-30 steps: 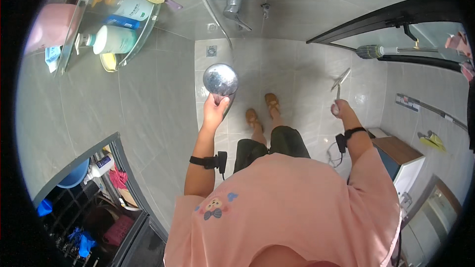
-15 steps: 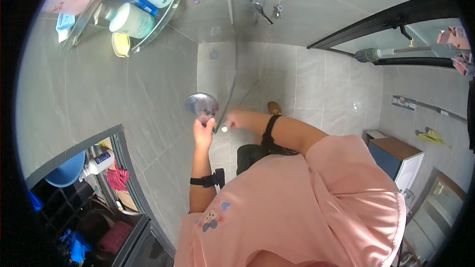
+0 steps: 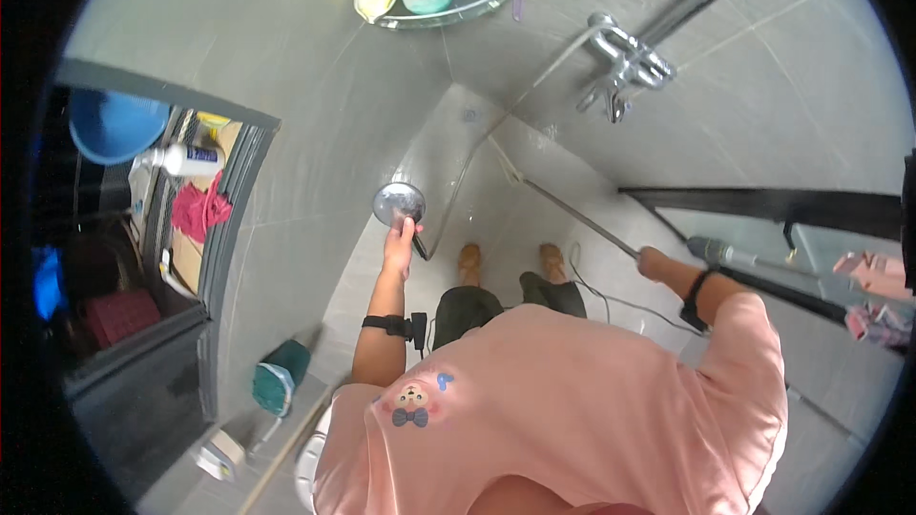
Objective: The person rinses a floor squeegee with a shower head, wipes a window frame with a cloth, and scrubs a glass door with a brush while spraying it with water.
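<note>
My left hand point(image 3: 397, 250) is closed round the handle of a chrome shower head point(image 3: 399, 202), its round face out beyond my fingers. A hose point(image 3: 466, 176) loops from it up to the chrome mixer tap point(image 3: 625, 62) on the wall. Out to the right, my right hand point(image 3: 655, 265) grips the near end of a long thin pole point(image 3: 582, 216). The pole slants down toward the floor corner, where a pale head point(image 3: 509, 170) sits at its far end; its exact kind is too small to tell. Whether water is running cannot be made out.
A glass corner shelf point(image 3: 448, 14) holds several bottles. Right of me runs a black-framed glass partition point(image 3: 744, 200) with a grey brush point(image 3: 711, 250) beside it. A thin cable point(image 3: 630, 301) lies along the floor. At lower left are a green bin point(image 3: 281, 377) and a window frame point(image 3: 239, 200).
My right hand has swung from beside the left hand out to the right, now on the pole. My left hand keeps the shower head. The whole view has turned.
</note>
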{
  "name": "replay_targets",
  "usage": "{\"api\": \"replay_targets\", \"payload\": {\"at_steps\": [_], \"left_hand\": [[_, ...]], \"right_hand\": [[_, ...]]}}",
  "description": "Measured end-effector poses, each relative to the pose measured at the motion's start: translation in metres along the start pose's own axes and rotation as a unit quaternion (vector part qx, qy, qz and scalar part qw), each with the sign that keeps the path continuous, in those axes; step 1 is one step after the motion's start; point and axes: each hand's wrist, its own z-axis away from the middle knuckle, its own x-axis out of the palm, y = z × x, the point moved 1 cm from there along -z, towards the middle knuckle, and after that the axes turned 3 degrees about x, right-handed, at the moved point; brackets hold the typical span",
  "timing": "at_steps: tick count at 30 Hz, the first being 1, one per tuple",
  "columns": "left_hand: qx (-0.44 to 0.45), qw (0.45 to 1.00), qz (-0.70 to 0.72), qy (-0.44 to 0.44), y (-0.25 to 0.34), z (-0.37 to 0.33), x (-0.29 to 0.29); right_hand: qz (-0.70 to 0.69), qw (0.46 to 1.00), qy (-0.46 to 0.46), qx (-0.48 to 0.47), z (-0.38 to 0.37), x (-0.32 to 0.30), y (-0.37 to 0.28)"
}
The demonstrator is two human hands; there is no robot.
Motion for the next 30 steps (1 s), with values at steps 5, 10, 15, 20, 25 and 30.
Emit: {"api": "replay_targets", "payload": {"at_steps": [5, 10, 15, 20, 25, 30], "left_hand": [[-0.022, 0.994, 0.039, 0.096, -0.042, 0.030, 0.024], [0.003, 0.980, 0.084, 0.178, -0.077, 0.057, 0.075], [-0.033, 0.960, 0.129, 0.246, -0.128, 0.082, 0.101], [-0.061, 0.945, 0.156, 0.281, -0.165, 0.115, 0.125], [-0.089, 0.917, 0.161, 0.354, -0.182, 0.150, 0.141], [0.025, 0.934, 0.110, 0.338, -0.198, 0.201, 0.155]], "right_hand": [[0.181, 0.954, 0.161, 0.179, 0.167, -0.115, -0.002], [0.253, 0.951, 0.148, 0.095, 0.225, -0.164, 0.090], [0.262, 0.946, 0.190, -0.004, 0.266, -0.196, 0.129], [0.241, 0.947, 0.212, -0.027, 0.295, -0.215, 0.138], [0.244, 0.938, 0.240, -0.052, 0.279, -0.217, 0.135], [0.320, 0.911, 0.230, -0.120, 0.209, -0.194, 0.031]]}}
